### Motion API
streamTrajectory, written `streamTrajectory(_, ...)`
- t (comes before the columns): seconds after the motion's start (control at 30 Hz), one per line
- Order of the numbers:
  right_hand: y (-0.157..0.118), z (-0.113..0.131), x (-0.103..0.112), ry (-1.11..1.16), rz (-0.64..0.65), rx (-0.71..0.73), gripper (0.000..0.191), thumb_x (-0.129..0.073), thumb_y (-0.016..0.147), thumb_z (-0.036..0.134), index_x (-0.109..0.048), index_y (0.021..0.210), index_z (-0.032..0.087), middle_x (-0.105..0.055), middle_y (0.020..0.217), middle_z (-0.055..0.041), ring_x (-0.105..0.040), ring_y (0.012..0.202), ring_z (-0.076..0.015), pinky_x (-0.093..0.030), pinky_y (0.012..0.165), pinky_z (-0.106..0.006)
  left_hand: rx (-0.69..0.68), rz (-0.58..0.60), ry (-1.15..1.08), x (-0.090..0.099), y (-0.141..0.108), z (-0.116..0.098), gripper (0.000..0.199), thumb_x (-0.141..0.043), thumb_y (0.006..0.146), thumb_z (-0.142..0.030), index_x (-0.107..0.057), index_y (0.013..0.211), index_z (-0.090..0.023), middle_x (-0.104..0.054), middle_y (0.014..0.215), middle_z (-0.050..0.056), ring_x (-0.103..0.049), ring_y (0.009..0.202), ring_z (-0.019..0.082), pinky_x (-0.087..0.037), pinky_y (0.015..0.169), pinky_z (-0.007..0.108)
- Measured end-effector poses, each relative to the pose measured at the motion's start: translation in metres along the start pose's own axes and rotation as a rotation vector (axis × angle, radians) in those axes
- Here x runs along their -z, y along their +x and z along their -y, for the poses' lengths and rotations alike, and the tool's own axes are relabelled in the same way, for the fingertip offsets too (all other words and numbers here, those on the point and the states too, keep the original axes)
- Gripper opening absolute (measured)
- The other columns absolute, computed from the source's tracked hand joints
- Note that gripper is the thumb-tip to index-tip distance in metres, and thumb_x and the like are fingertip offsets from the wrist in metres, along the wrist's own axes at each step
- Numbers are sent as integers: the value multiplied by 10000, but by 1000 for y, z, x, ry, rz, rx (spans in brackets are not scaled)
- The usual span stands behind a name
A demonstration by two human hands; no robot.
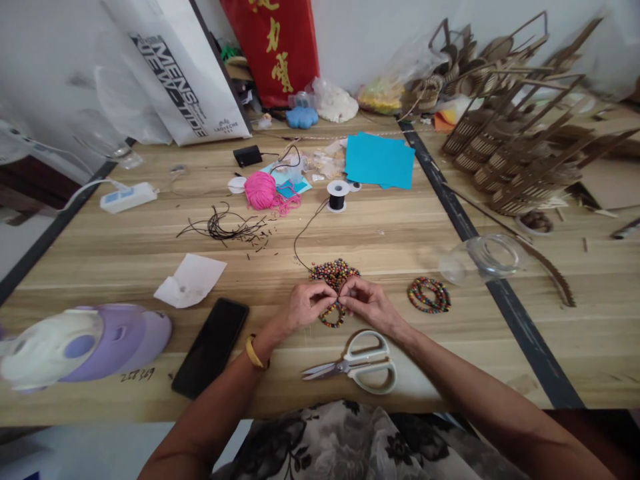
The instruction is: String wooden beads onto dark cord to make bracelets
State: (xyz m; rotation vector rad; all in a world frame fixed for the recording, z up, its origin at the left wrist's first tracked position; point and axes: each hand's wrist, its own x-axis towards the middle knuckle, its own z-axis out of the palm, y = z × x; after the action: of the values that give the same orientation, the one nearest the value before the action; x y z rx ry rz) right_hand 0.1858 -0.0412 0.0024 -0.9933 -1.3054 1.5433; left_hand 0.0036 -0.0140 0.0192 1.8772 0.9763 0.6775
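Observation:
My left hand and my right hand meet fingertip to fingertip, both in a pinch at the top of a small loop of multicoloured beads. The thin cord between the fingertips is mostly hidden. Just beyond them lies a pile of loose-looking beads. A dark cord runs from there up to a white spool of black cord. Close below the hands, a pair of scissors with pale handles rests on the table, blades to the left. A coiled bead strand sits to the right.
Left of me are a black phone, a white paper and a purple-white device. Cut black cords, pink yarn and blue sheets lie farther back. Clear tape rolls and small woven baskets stand right.

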Motion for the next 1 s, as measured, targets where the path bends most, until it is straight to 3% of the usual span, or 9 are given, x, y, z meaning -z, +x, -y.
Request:
streamTrajectory(0.2,-2,-1,-1,-85,-4,85,268,-639,818,426,-552,808,172,-488,659,24,-449,557,-92,-391,504,-210,48,-7,-17,-4,0,1,105,-581,769,-200,-659,736,-138,-647,680,30,-557,623,121,-426,597,208)
streamTrajectory(0.43,-2,1,4,-237,22,189,221,-602,862,388,-589,790,179,-550,771,-31,-518,740,-152,-431,634,-261,122,12,-90,-4,0,-2,91,-575,738,-186,-641,724,-125,-630,657,20,-530,587,102,-413,568,194)
streamTrajectory(0.63,-1,4,3,-274,27,257,239,-595,869,399,-588,763,184,-569,775,-44,-527,782,-175,-430,703,-304,183,-23,-193,-4,0,-1,59,-571,710,-166,-598,677,-126,-564,596,-6,-482,546,83,-380,522,178)
streamTrajectory(0.77,-2,7,3,-262,60,226,255,-594,867,404,-579,744,182,-558,784,-44,-515,762,-166,-433,688,-297,191,-59,-229,-1,1,-1,51,-574,691,-158,-585,653,-126,-560,586,-8,-479,544,83,-371,523,182)
streamTrajectory(1.0,0,4,3,-25,36,13,290,-642,813,454,-552,785,181,-537,706,-3,-486,592,-109,-431,496,-213,231,-73,-356,3,5,0,85,-621,689,-201,-588,683,-124,-569,623,-9,-499,584,90,-398,567,195)
